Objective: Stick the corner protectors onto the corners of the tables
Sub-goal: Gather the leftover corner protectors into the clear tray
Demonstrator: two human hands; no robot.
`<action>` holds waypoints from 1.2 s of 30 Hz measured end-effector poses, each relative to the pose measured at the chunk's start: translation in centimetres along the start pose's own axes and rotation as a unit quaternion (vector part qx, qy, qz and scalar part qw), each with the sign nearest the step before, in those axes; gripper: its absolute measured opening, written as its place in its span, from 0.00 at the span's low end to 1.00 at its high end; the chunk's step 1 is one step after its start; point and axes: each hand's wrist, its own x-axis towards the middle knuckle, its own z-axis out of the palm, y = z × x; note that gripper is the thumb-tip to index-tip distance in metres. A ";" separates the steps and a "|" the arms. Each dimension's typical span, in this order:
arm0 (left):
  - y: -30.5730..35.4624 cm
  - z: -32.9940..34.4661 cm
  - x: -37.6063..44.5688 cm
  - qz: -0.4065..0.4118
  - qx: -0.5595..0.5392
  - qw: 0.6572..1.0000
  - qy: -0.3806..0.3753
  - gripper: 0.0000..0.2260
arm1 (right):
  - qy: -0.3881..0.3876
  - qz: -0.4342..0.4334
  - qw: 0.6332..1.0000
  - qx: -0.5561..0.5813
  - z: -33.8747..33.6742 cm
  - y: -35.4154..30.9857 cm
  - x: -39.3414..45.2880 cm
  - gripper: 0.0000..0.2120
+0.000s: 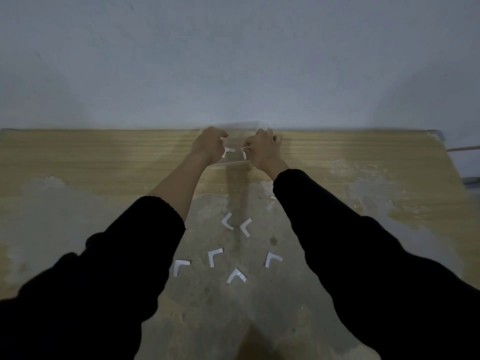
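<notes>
Both hands up at the table's [104, 157] far edge, each pinching a white protector.

Left hand [209, 146] holds an L-piece [228, 152], right hand [262, 150] another [244, 153] (partly hidden by fingers); six spares [235, 275] lie loose at lower centre, between the black sleeves [117, 268].

Both arms wear black long sleeves [363, 255] of soft, matte fabric (cuffs pushed up the forearms), leaving left hand [209, 145] and right hand [262, 149] bare.
</notes>
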 end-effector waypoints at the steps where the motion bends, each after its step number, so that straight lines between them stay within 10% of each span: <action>1: -0.2 -0.3 -0.1 0.006 0.000 1.000 0.013 0.17 | -0.004 -0.002 1.000 -0.011 0.0 -0.1 0.2 0.11; 11: -1.1 0.6 -8.3 0.065 -0.103 0.975 0.188 0.12 | 0.069 -0.071 0.989 0.109 -0.2 -0.2 -4.4 0.15; 19: -0.6 6.0 -14.9 -0.078 -0.098 0.987 0.098 0.11 | -0.118 -0.056 0.958 0.255 2.5 1.7 -11.9 0.05; 36: -0.6 8.3 -18.0 -0.144 -0.134 0.976 0.091 0.11 | -0.118 -0.018 0.960 0.253 4.1 0.7 -15.2 0.14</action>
